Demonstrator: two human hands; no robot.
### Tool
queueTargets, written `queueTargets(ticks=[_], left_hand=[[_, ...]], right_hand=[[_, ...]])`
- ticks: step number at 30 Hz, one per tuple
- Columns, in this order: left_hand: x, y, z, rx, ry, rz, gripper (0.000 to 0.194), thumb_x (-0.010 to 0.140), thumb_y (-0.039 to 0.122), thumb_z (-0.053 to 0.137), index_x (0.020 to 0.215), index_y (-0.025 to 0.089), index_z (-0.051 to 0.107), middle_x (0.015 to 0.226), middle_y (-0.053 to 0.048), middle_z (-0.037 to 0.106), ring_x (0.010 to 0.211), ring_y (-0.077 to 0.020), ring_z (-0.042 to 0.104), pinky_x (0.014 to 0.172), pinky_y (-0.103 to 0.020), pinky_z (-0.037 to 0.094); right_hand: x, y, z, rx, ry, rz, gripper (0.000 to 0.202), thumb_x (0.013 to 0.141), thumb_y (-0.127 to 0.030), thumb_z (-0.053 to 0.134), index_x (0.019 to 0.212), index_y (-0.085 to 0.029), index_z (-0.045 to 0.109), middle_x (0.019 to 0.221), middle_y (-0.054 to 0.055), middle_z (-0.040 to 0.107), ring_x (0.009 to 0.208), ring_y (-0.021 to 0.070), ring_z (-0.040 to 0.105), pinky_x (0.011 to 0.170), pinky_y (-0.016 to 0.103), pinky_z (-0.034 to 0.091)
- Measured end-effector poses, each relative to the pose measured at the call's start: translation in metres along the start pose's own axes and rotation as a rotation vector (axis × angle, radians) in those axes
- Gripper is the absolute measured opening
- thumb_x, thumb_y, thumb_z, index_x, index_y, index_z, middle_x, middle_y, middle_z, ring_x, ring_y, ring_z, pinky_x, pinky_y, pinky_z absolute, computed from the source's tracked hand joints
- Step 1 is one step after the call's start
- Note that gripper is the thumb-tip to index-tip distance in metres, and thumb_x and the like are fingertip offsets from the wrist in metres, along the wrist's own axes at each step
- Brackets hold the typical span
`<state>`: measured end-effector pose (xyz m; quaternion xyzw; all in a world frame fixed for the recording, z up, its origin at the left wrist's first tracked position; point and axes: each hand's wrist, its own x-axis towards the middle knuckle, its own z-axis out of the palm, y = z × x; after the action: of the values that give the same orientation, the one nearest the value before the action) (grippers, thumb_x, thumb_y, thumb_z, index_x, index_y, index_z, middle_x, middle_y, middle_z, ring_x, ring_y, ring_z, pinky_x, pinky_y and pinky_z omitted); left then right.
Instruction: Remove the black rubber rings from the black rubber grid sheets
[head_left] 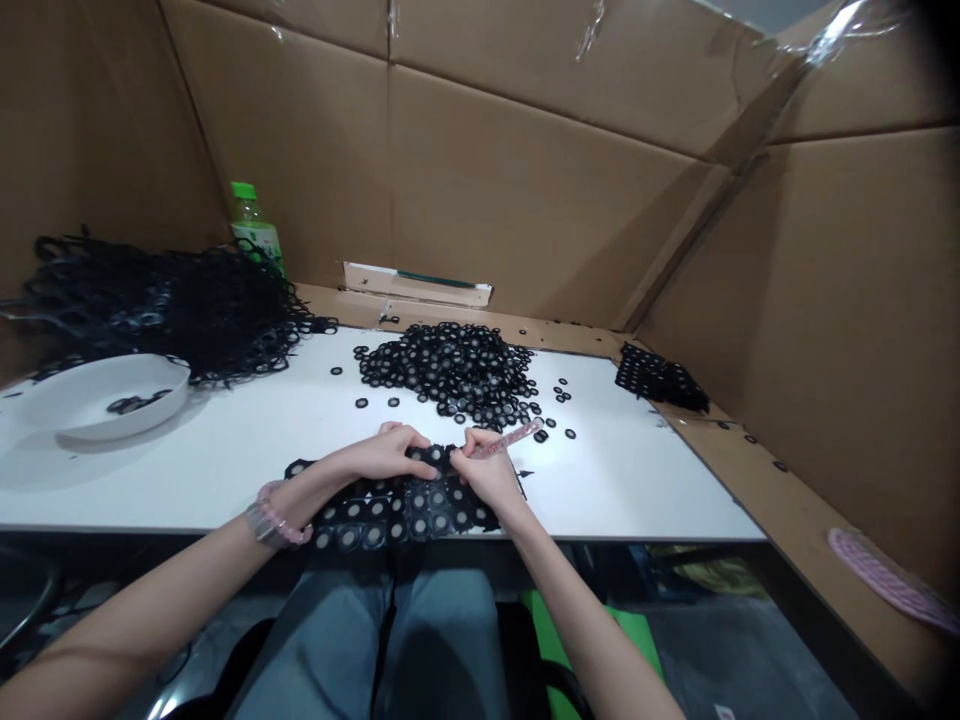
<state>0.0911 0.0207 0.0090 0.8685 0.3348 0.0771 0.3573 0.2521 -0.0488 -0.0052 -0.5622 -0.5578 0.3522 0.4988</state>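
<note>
A black sheet [375,510] with rows of round greyish discs lies at the front edge of the white table, partly hanging over it. My left hand [394,455] grips the sheet's upper edge, thumb on top and fingers behind. Closed around a clear pinkish pen-like tool [514,438], my right hand [484,465] rests at the sheet's upper right, close to my left fingertips. The tool's lower tip is hidden by my fingers. Beyond my hands lies a heap of small black rings with pale centres [457,370].
A white bowl [161,405] holding a few black pieces stands at the left, before a tangled black pile [172,310]. Behind is a green-capped bottle [256,232]. More black sheets [660,378] lie at the right. Cardboard walls [525,180] surround the white table [637,480].
</note>
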Motion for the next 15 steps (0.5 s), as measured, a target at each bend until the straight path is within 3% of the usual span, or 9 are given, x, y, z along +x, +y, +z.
queueTargets(ticks=[7,15], left_hand=[[-0.0016,0.0022,0.0012,-0.017,0.017,-0.041,0.029,0.063,0.047,0.060,0.060,0.019,0.059,0.060,0.003,0.054,0.077,-0.0202,0.046,0.081,-0.028,0.030],[-0.0041,0.0044,-0.0024,-0.120,-0.022,-0.048,0.026,0.066,0.044,0.059,0.071,0.018,0.061,0.065,0.002,0.052,0.086,-0.0210,0.043,0.083,-0.029,0.031]], right_hand=[[0.0000,0.0016,0.0004,-0.026,-0.015,0.006,0.022,0.060,-0.015,0.049,0.049,-0.022,0.031,0.035,-0.010,0.037,0.034,0.0090,0.040,0.039,0.020,0.027],[-0.0017,-0.0008,0.0064,-0.283,0.008,-0.174,0.026,0.061,-0.013,0.046,0.046,-0.021,0.027,0.043,-0.007,0.031,0.044,0.0096,0.033,0.046,0.022,0.025]])
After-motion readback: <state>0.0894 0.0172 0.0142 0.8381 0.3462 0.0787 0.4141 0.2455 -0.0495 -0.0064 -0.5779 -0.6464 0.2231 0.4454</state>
